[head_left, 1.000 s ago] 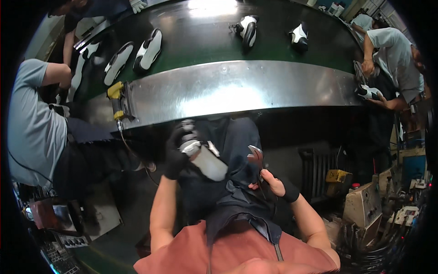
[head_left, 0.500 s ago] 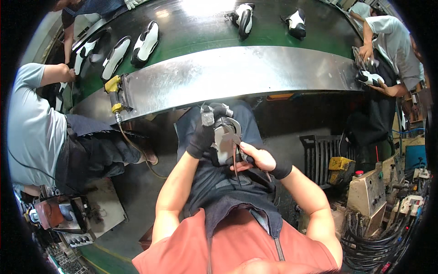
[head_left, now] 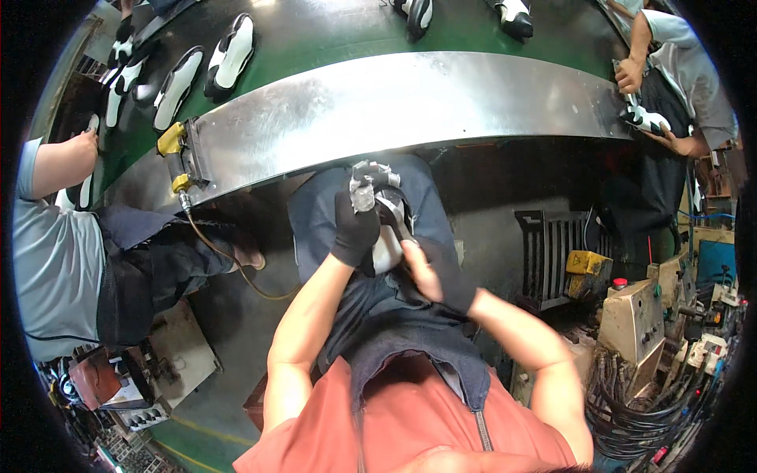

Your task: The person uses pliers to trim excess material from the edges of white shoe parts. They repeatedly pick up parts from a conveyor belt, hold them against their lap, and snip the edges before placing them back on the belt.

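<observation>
A white, grey and black shoe (head_left: 385, 254) lies in my lap over the dark apron. My left hand (head_left: 356, 225), in a black glove with silver tape round the fingertips, is closed on its far left side. My right hand (head_left: 424, 270), bare-fingered with a black band at the wrist, is closed at the shoe's near right side and slightly blurred. From it, dark metal pincers (head_left: 397, 224) reach over the shoe's opening; their handles are mostly hidden by the hand.
A bare metal ledge (head_left: 394, 94) crosses ahead, with a green conveyor (head_left: 315, 39) carrying several shoes beyond. A yellow air tool (head_left: 177, 154) with a hose rests on the ledge's left. Co-workers (head_left: 59, 252) sit at both sides. Machinery with cables (head_left: 631, 339) stands at right.
The pincers have turned from hanging toward me to lying over the shoe. My right hand has turned and moved slightly nearer me. The view has tilted down, so the conveyor sits higher.
</observation>
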Motion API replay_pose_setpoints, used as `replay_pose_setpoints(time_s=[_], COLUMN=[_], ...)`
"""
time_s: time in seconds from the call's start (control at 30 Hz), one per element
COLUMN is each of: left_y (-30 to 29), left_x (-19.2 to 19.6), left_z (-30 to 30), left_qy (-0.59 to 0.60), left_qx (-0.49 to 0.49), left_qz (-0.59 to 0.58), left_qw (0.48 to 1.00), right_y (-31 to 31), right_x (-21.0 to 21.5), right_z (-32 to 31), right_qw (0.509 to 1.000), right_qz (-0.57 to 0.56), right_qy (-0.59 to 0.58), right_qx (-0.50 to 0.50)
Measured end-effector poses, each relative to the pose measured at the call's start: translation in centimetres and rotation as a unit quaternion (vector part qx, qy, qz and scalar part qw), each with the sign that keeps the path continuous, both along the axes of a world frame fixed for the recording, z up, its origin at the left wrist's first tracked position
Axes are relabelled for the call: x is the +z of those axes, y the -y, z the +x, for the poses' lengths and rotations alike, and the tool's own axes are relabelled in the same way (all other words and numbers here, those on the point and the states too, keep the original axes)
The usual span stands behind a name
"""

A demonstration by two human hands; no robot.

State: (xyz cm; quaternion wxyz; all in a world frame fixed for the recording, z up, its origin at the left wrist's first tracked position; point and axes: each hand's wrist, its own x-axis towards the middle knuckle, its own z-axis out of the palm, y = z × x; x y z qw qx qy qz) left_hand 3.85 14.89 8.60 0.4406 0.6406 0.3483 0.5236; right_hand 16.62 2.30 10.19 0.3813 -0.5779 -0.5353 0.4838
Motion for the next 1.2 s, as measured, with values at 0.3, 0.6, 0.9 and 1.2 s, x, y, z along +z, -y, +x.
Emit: replay_pose_setpoints(time_s=[0.3, 0.6, 0.9, 1.2], left_y=[-0.9, -0.7, 9.1, 8.4], left_x=[-0.5, -0.4, 0.1, -7.4], left_z=[-1.7, -1.3, -5.0, -5.8], left_qy=[0.048, 0.042, 0.049, -0.023], left_qx=[-0.044, -0.056, -0.109, -0.103], left_qz=[-0.051, -0.072, -0.134, -0.192], left_qw=[0.997, 0.995, 0.984, 0.976], right_y=[0.1, -0.1, 12.0, 5.2], right_x=[-0.8, -1.9, -5.5, 3.2], right_z=[-0.4, -3.7, 1.4, 1.3], right_qw=[0.970, 0.995, 0.952, 0.981], right_qz=[-0.128, -0.046, 0.067, -0.023], right_qy=[-0.202, 0.005, 0.161, 0.128], right_qx=[0.043, -0.085, 0.250, 0.141])
